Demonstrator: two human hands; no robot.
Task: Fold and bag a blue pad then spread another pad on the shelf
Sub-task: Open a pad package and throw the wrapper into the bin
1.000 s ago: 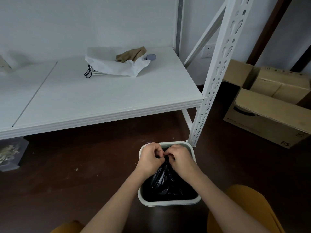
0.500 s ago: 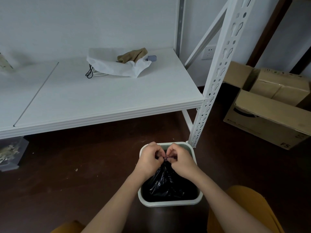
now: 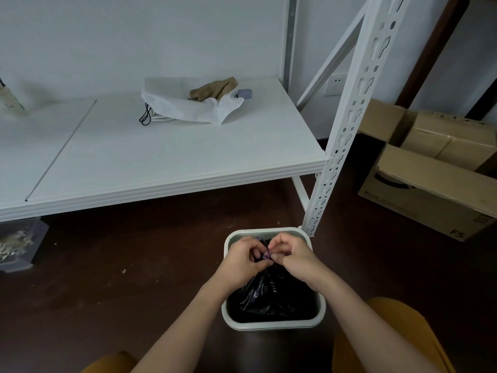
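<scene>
**Both hands pinching top of black bag over bin**

Person crouched at floor level, both arms reaching fwd over a small pale bin (image 3: 269,325) on the dark floor (image 3: 121,278). Bin stands just beside the foot of the white perforated upright (image 3: 349,125) of the shelf unit.

Black bag (image 3: 269,297) sits inside the bin, plastic crinkled, top gathered up to a point between the hands. L hand (image 3: 242,261) and R hand (image 3: 294,258) meet over the bin's far half, knuckles up, fingertips touching each other. Fingers (image 3: 256,250) of both hands curled, pinching the bag's gathered top; a small purple bit shows right at the pinch — cannot tell what it is. Blue pad not visible as such; cannot tell whether it's in the bag, contents hidden by black plastic.

White shelf (image 3: 161,162) runs across upper half of view, seam line on its left part. On the back of it, near the wall: a white bag (image 3: 188,110) lying on its side, rumpled, w/ a tan cloth (image 3: 215,88) on top of it, black cord loops (image 3: 145,117) sticking out at its left end and a small grey-blue object (image 3: 244,93) touching its right end.

Cardboard boxes (image 3: 430,168) on floor at right, flaps open. Wall socket (image 3: 334,84) behind the diagonal brace. Grey box (image 3: 21,246) under shelf at left edge. Mustard-coloured trousers (image 3: 390,340) at bottom.
</scene>
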